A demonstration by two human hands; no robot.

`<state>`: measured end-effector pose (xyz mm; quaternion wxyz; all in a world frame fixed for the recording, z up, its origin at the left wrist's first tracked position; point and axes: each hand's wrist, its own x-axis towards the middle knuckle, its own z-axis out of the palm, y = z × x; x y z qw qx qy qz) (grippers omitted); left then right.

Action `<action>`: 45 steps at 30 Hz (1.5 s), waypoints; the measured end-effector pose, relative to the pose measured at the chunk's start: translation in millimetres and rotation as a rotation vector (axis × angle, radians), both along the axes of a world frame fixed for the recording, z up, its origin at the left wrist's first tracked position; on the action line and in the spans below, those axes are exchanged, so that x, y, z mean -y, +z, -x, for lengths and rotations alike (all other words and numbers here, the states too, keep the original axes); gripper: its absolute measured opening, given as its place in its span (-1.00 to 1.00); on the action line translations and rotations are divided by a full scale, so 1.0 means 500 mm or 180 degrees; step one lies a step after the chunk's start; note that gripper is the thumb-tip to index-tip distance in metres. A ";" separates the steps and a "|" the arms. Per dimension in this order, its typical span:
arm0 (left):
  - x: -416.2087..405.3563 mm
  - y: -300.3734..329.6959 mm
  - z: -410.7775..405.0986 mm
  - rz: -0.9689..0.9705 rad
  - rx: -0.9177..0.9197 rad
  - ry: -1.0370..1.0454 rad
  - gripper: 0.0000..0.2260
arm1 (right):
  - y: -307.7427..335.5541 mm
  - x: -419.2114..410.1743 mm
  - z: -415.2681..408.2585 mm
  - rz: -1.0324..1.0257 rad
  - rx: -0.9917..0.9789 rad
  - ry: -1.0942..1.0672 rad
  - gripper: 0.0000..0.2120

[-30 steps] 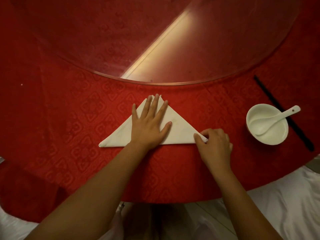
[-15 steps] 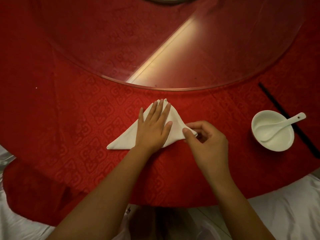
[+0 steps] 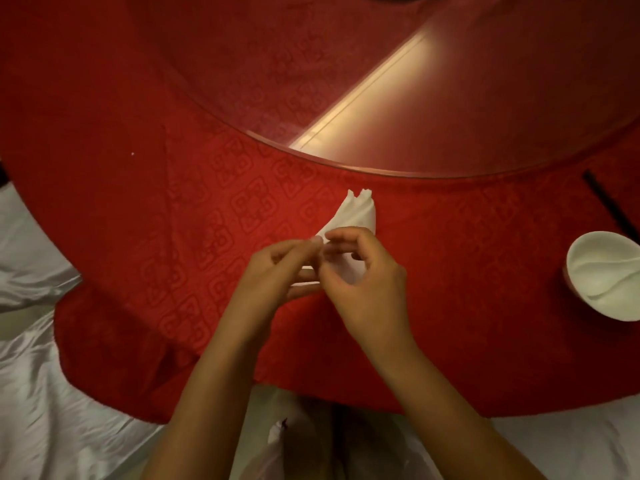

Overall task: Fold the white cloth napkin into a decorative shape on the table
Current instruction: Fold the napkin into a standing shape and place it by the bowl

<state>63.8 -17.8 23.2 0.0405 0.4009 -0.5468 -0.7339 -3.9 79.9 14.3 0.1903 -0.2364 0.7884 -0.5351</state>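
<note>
The white cloth napkin (image 3: pixel 356 214) lies on the red tablecloth (image 3: pixel 207 237), gathered into a narrow pointed shape whose tips point away from me. Both hands meet over its near end. My left hand (image 3: pixel 277 271) pinches white cloth between thumb and fingers. My right hand (image 3: pixel 367 278) curls over the napkin from the right, fingers closed on the cloth beside the left fingertips. The hands hide most of the napkin's lower part.
A round glass turntable (image 3: pixel 398 98) covers the far middle of the table. A white bowl (image 3: pixel 602 275) with a spoon sits at the right edge, dark chopsticks (image 3: pixel 609 206) beyond it. White fabric (image 3: pixel 45 393) lies below the table's near edge.
The napkin was a flat wide triangle under my flat left palm. My right hand folded its right corner inward, and now both hands pinch the narrowed cloth. The view shifted left.
</note>
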 end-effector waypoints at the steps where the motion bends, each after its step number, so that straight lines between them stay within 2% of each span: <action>1: 0.004 -0.003 -0.004 0.0170 0.0031 0.0006 -0.87 | -0.004 0.002 -0.010 -0.0010 0.0008 0.0130 -0.70; 3: 0.015 -0.014 -0.014 0.0387 0.0107 0.0110 -0.87 | -0.014 0.000 -0.025 0.0091 0.0169 0.0385 -0.59; 6: 0.032 -0.045 -0.036 0.0541 0.0243 0.0322 -0.80 | -0.031 -0.017 -0.019 0.0128 0.0171 0.0369 -0.56; 9: 0.041 -0.089 -0.059 0.1600 0.0760 0.0162 -0.84 | -0.057 -0.034 0.021 -0.0181 -0.0374 0.0010 -0.58; 11: 0.037 -0.110 -0.068 0.2316 0.1007 -0.0050 -0.84 | -0.078 -0.035 0.053 -0.0596 -0.0967 0.0057 -0.54; 14: 0.028 -0.135 -0.072 0.3022 0.1318 -0.0356 -0.79 | -0.112 -0.014 0.095 -0.1543 -0.1810 0.0685 -0.43; 16: 0.017 -0.145 -0.071 0.3464 0.1613 -0.0424 -0.66 | -0.135 0.006 0.114 -0.1975 -0.2229 0.1144 -0.43; 18: 0.001 -0.145 -0.058 0.3913 0.1639 -0.0366 -0.51 | -0.152 0.024 0.127 -0.2208 -0.2430 0.1520 -0.44; 20: -0.020 -0.146 -0.030 0.4185 0.1409 -0.0665 -0.46 | -0.165 0.034 0.136 -0.2328 -0.2468 0.1757 -0.44; 23: -0.044 -0.180 -0.005 0.4189 0.1232 -0.1487 -0.47 | -0.177 0.037 0.146 -0.2246 -0.2526 0.2006 -0.46; 25: -0.045 -0.208 -0.009 0.4088 0.1298 -0.1687 -0.45 | -0.180 0.039 0.160 -0.2083 -0.2502 0.2154 -0.50; 29: -0.043 -0.230 -0.010 0.4159 0.1341 -0.1642 -0.44 | -0.191 0.039 0.185 -0.2038 -0.2537 0.2222 -0.52; 35: -0.035 -0.219 -0.003 0.4038 0.1406 -0.1749 -0.44 | -0.188 0.050 0.188 -0.2297 -0.2574 0.2211 -0.47; 39: -0.027 -0.222 -0.024 0.4144 0.1398 -0.1663 -0.45 | -0.190 0.036 0.199 -0.2324 -0.2797 0.2267 -0.43; 42: -0.031 -0.223 -0.043 0.4208 0.1513 -0.1645 -0.46 | -0.202 0.020 0.204 -0.2358 -0.2553 0.2118 -0.42; 45: -0.028 -0.212 -0.046 0.4016 0.1651 -0.1885 -0.45 | -0.189 0.026 0.200 -0.2453 -0.2426 0.2198 -0.41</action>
